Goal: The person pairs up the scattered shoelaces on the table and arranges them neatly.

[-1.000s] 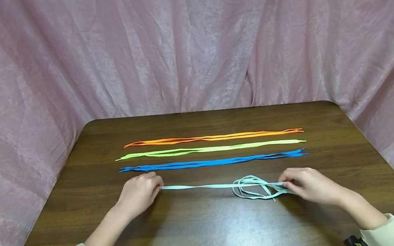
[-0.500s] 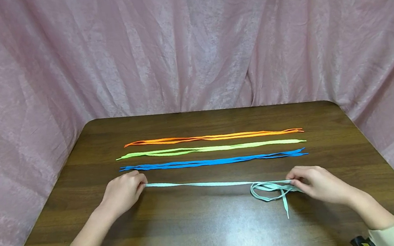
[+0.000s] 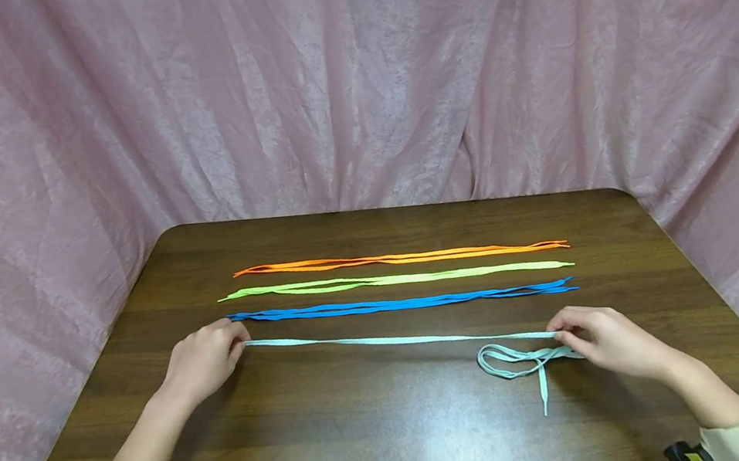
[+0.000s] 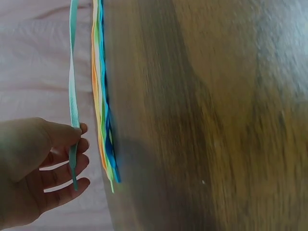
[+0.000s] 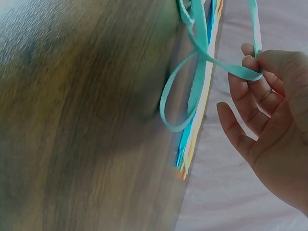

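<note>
A flat mint-green shoelace [image 3: 391, 340] stretches between both hands above the near part of the table. My left hand [image 3: 203, 361] pinches it close to one end between thumb and index finger; in the left wrist view the lace's tip [image 4: 74, 183] hangs past the thumb. With thumb and fingertips my right hand [image 3: 604, 340] pinches the same lace further along. From there the slack hangs in loops [image 3: 509, 360], one tipped end [image 3: 544, 394] dangling down. In the right wrist view a loop [image 5: 163, 101] of it hangs beside the fingers.
Beyond the hands, blue [image 3: 386, 305], yellow-green [image 3: 404, 279] and orange [image 3: 401, 257] shoelaces lie folded lengthwise in parallel rows on the brown wooden table [image 3: 368, 433]. Pink curtains [image 3: 350, 85] hang behind the table and along its sides.
My left hand has moved left and slightly away, and the right hand a little right. The mint lace's span between them is longer, its looped bundle smaller, and one end now dangles.
</note>
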